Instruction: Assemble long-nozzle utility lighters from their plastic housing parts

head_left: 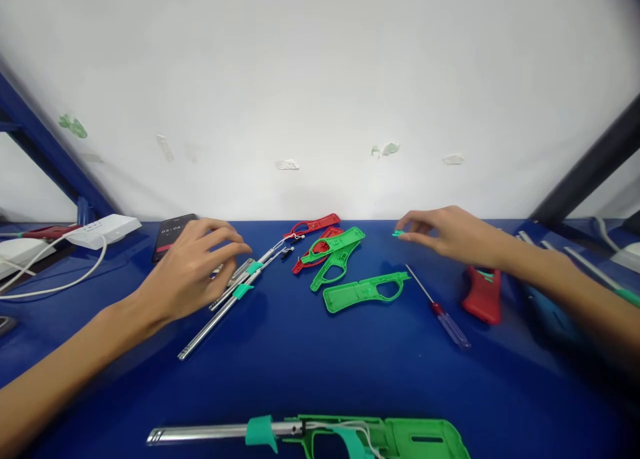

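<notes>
My right hand (pixel 443 234) is closed in a pinch on a small green plastic piece (pixel 397 233), a little above the table at the back right. On the left, my left hand (pixel 197 266) hovers with curved, parted fingers beside several metal tubes (pixel 213 327) fitted with teal triggers and thin white wires. Green handle halves (pixel 350 296) and red handle halves (pixel 327 223) lie between the hands. Nearest me, an opened green gas-lighter handle half (pixel 420 436) holds a metal tube (pixel 200 434), a teal trigger (pixel 261 432) and white wires.
A screwdriver (pixel 453 326) with a clear purple handle lies right of centre, beside a red handle (pixel 484 296). A phone (pixel 173 232) and a white power strip (pixel 107 230) with cables sit at the left. Blue frame posts (pixel 45 146) flank the white wall (pixel 320 99).
</notes>
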The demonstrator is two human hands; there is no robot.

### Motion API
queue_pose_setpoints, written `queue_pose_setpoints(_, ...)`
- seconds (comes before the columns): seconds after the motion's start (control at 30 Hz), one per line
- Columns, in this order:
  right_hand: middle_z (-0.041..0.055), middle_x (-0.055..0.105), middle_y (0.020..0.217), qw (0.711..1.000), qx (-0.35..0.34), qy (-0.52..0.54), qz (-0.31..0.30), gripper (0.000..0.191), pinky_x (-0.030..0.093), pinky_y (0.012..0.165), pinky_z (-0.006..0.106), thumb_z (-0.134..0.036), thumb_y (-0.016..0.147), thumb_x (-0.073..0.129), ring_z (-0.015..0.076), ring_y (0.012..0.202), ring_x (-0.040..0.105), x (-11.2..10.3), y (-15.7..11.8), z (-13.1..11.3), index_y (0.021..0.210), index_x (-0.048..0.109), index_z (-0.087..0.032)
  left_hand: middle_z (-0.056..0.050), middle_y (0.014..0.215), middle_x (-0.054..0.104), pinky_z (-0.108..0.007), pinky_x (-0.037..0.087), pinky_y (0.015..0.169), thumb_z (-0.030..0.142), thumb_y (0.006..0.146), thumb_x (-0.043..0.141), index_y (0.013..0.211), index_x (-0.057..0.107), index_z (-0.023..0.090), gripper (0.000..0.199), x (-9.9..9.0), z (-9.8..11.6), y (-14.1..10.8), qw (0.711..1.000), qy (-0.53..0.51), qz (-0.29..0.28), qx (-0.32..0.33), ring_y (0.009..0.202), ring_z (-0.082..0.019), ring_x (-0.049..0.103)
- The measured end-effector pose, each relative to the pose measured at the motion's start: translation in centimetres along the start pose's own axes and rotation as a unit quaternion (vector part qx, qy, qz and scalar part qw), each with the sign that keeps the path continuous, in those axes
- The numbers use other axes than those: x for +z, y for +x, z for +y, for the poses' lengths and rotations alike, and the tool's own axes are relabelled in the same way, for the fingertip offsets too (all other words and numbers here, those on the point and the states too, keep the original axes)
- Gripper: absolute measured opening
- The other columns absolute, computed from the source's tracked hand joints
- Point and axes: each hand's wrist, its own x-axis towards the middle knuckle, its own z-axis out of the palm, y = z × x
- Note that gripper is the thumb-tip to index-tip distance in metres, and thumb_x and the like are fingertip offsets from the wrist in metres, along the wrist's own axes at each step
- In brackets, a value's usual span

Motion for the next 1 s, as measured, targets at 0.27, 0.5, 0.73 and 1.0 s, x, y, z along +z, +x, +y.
queue_pose_setpoints(0.27,0.0056,0.07,0.109,0.999,-0.025,-0.007,-0.029,0.035,0.061,0.084,0.038,-0.048,0.105,0.061,0.0166,0.089,0.069,2.2,-0.3,0.6,0.124,0.066,-0.018,-0.009,0.099,0.075,-0.048,0.05,0.092,0.007,0.095,0.052,0.106,0.072,0.019,0.025,-0.4,-0.7,-0.5,0.999,0.018,0.008,-0.035,0.1,-0.029,0.063)
queue_pose_setpoints(0.5,0.0074,0.071,0.116,0.996,-0.084,-0.023,-0.01,0.037,0.058,0.094,0.044,-0.05,0.107,0.057,0.0199,0.101,0.069,2.3,-0.3,0.3,0.123,0.067,-0.019,-0.008,0.093,0.076,-0.048,0.047,0.092,0.019,0.098,0.046,0.108,0.077,0.019,0.032,-1.8,-2.0,-0.7,0.993,0.024,-0.076,-0.084,0.095,-0.029,0.067)
queue_pose_setpoints(0.73,0.009,0.069,0.116,0.977,-0.2,-0.06,0.041,0.043,0.055,0.09,0.049,-0.056,0.11,0.04,0.0244,0.101,0.067,1.3,2.6,-7.1,0.119,0.071,-0.027,-0.009,0.096,0.079,-0.036,0.053,0.076,0.027,0.097,0.044,0.108,0.078,0.017,0.037,-3.0,-5.2,-2.8,0.965,-0.014,-0.169,-0.201,0.082,-0.024,0.072)
queue_pose_setpoints(1.0,0.0077,0.068,0.122,0.936,-0.328,-0.122,0.02,0.032,0.057,0.099,0.048,-0.04,0.103,0.065,0.0226,0.11,0.067,2.3,9.2,-21.6,0.125,0.066,-0.018,-0.006,0.109,0.073,-0.04,0.062,0.087,0.039,0.103,0.068,0.113,0.07,0.015,0.026,-3.7,-6.7,-4.2,0.925,-0.038,-0.246,-0.287,0.094,-0.02,0.071)
